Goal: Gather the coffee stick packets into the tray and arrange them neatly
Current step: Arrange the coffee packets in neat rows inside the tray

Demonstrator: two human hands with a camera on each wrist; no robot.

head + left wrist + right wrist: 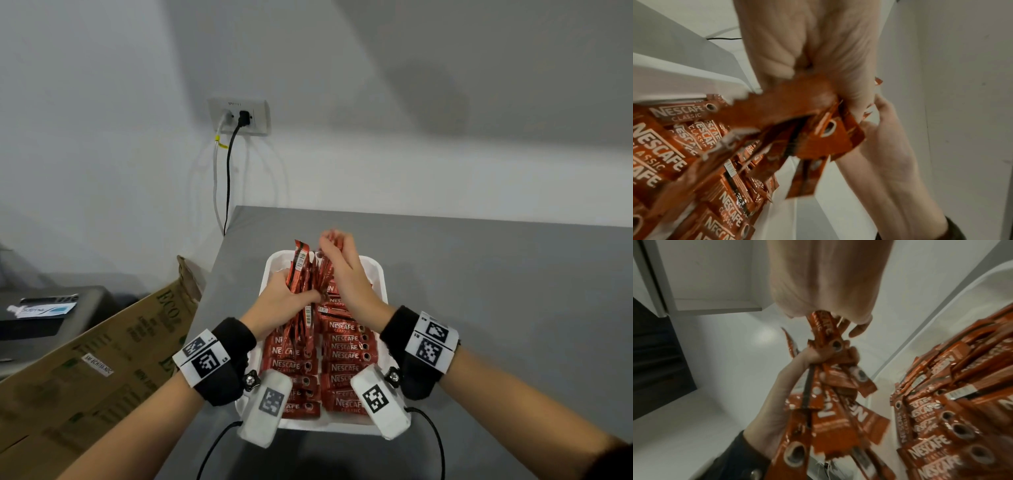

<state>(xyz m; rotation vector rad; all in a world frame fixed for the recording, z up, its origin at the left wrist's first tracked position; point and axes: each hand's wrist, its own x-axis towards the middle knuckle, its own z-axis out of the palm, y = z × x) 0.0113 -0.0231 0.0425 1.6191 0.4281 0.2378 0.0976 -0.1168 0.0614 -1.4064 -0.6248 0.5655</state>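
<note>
A white tray (272,265) on the grey table holds red coffee stick packets (344,356) lying in two flat columns. Over the tray's far half, my left hand (287,294) grips a loose bundle of packets (301,270) that stands nearly upright. My right hand (337,253) curls over the bundle's top ends and pinches them. The left wrist view shows my left hand (807,65) closed round the fanned bundle (797,105). In the right wrist view, my right hand (828,288) pinches a packet end (822,327) above my left hand (785,386).
A brown cardboard box (102,359) leans against the table's left edge. Behind it a dark unit (44,308) carries a small tube. A wall socket (239,116) with two cables sits above the table's far left corner. Bare grey tabletop (496,308) lies right of the tray.
</note>
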